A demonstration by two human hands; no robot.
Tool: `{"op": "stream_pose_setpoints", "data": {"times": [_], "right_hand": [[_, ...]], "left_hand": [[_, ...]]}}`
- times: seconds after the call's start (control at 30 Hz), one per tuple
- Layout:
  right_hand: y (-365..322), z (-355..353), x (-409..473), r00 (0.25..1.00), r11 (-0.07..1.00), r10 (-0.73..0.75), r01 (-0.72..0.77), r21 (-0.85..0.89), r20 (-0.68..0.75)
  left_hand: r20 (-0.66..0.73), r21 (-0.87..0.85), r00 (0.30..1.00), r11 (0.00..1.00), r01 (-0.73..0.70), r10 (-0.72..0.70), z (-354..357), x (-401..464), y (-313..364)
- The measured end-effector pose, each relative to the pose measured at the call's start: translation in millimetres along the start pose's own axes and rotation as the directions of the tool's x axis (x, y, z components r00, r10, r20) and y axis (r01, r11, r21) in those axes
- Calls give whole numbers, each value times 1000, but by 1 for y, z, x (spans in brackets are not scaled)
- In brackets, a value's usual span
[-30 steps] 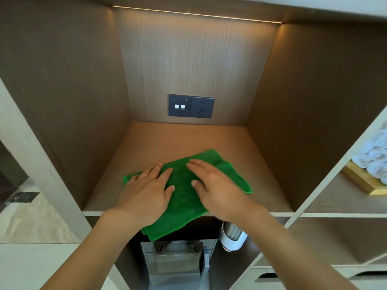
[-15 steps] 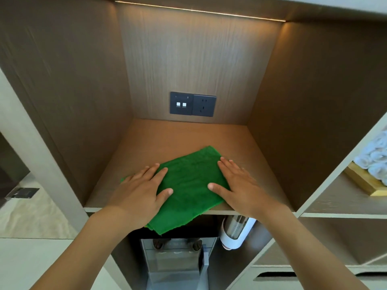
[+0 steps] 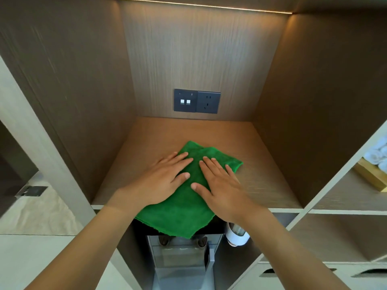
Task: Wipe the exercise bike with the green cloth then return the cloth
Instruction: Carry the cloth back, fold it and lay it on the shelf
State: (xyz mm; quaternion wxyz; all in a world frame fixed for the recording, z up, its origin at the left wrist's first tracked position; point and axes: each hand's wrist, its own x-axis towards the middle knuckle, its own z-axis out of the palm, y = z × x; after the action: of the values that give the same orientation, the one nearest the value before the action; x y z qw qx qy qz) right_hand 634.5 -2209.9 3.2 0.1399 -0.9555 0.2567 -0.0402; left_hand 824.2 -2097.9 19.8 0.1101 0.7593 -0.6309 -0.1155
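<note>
Wooden shelf (image 3: 261,185) bare behind and to the right of the green cloth (image 3: 184,210), side walls closing the niche left and right, black socket plate (image 3: 196,101) on the back wall, cloth's near edge overhanging the shelf front, white cup dispenser (image 3: 237,237) just below.

wood-panelled alcove (image 3: 201,55) | light strip (image 3: 205,5) at top | dark socket plate (image 3: 196,101) on back wall | pale floor (image 3: 35,214) left

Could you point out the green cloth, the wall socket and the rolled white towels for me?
green cloth (image 3: 184,214): head view, bare front part overhanging the shelf edge.
wall socket (image 3: 207,102): head view, middle of the dark plate.
rolled white towels (image 3: 378,152): head view, a roll at the right edge.
</note>
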Motion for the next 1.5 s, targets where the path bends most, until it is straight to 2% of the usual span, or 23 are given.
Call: {"op": "stream_pose_setpoints", "data": {"times": [0.2, 0.33, 0.43, 0.67, 0.83, 1.0, 1.2, 1.33, 1.5], "right_hand": [[29, -19, 9, 973, 979, -203, 205, -2, 110], [45, -31, 2, 948, 952, -281, 256, 168, 149], [49, -33, -9, 954, 951, -264, 233, 203, 144], [41, -17, -37, 956, 959, -274, 280, -47, 110], [48, -3, -54, 950, 920, -311, 310, -240, 36], [49, 0, -54, 948, 911, -317, 307, -275, 8], [46, -1, -51, 957, 910, -291, 282, -303, 15], [45, -7, -46, 959, 921, -278, 282, -268, 57], [45, -5, -46, 956, 918, -289, 290, -269, 45]], "left_hand": [[-55, 59, 979, 978, 198, -195, 23, -28, 28], [5, 88, 966, 962, 258, -259, 32, -68, 44], [-31, 99, 968, 962, 253, -251, 27, -76, 42], [-31, 226, 986, 960, 164, -161, 32, -76, 33], [-176, 282, 982, 953, 113, -64, 42, -90, 33], [-253, 325, 967, 941, 98, -13, 49, -86, 26], [-210, 340, 976, 933, 121, -50, 47, -83, 27], [-82, 422, 991, 897, 131, -106, 45, -74, 20], [-69, 400, 990, 906, 139, -121, 44, -74, 23]]}}
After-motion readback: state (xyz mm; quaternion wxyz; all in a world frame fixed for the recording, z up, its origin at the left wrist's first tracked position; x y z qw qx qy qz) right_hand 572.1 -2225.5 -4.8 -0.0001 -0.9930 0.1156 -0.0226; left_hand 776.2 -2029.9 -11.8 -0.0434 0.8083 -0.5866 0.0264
